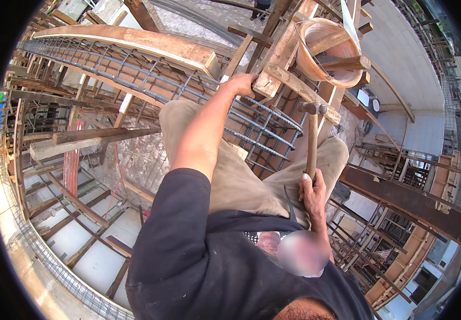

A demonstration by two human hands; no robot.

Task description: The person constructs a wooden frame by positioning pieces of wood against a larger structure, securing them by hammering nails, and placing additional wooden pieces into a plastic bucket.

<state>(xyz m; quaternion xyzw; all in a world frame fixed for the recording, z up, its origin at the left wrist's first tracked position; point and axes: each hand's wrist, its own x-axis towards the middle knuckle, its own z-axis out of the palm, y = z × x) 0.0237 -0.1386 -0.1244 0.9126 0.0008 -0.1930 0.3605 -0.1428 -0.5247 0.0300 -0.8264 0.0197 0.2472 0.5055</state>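
Above the rebar cage (262, 128), holding hammer (312, 141) in right hand (314, 193), fingers wrapped round handle, head overlapping crosspiece (297, 89) in view; resting left hand (240, 85) against timber beam (285, 45), clench impossible to tell; with cage apparently laid, crosspiece already bridging, work left hard to judge

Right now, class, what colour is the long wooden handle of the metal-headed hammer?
The wooden handle is brown, clearest in the head view.

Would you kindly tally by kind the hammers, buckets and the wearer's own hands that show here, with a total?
Hammer: 1
Orange-brown bucket: 1
Hands: 2 (left hand, right hand)
Total: 4
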